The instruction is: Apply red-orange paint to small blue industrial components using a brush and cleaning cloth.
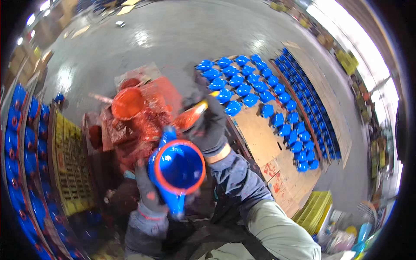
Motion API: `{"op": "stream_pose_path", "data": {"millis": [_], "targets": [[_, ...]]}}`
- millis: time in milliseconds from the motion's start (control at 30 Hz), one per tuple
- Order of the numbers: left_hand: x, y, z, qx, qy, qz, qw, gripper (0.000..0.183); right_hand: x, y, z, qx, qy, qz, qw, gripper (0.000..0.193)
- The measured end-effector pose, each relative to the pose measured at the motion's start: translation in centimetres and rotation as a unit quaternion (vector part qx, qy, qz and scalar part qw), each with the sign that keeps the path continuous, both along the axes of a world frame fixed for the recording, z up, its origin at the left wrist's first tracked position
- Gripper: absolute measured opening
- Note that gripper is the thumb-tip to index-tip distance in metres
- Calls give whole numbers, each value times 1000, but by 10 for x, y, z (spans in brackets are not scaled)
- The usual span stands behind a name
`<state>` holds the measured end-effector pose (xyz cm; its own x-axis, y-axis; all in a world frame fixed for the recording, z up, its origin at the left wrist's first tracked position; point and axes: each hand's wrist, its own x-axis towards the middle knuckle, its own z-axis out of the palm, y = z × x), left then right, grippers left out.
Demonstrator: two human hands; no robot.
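My left hand (149, 190), in a dark glove, grips a glossy blue hollow casting (181, 167) by its left side. The casting's round mouth faces up and has a red-painted rim; blue stubs stick out at its top and bottom. Above and right of it, my gloved right hand (210, 130) is closed round a paintbrush (191, 116) with red-coated bristles and some yellow on it. The brush is beside the casting, apart from the rim as far as I can see. A red paint pot (128, 104) stands to the left on a red-smeared work surface (149, 115).
On the right, several blue castings (242, 89) sit in rows on cardboard (255, 136), with denser rows (303, 99) beyond. More blue castings (15, 130) are racked at the left, near a yellow crate (69, 160). Another yellow crate (312, 210) is at lower right.
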<state>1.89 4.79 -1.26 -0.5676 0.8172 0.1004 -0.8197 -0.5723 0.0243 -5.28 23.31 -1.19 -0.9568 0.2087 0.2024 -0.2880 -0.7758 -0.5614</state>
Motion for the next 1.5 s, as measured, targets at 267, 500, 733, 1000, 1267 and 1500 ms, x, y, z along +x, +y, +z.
{"op": "stream_pose_path", "data": {"millis": [267, 500, 733, 1000, 1267, 1500], "targets": [[-33, -14, -14, -697, 473, 427, 329, 79, 25, -11, 28, 359, -22, -140, 922, 33], [-27, -10, -14, -732, 551, 359, 174, 93, 15, -17, 7, 499, 41, -214, 839, 12], [-34, -22, -7, -654, 417, 364, 516, 74, 20, -13, 11, 413, -6, -206, 887, 10], [-33, -14, -40, 1, -26, 192, 981, 61, 2, -19, -39, -72, -82, 187, 976, 36], [-28, -14, -28, 57, 28, 112, 992, 74, -12, -5, -56, -153, -137, 187, 961, 48], [-30, -22, -41, -377, 391, 456, 705, 65, -2, 18, -15, -130, -66, 84, 986, 47]]}}
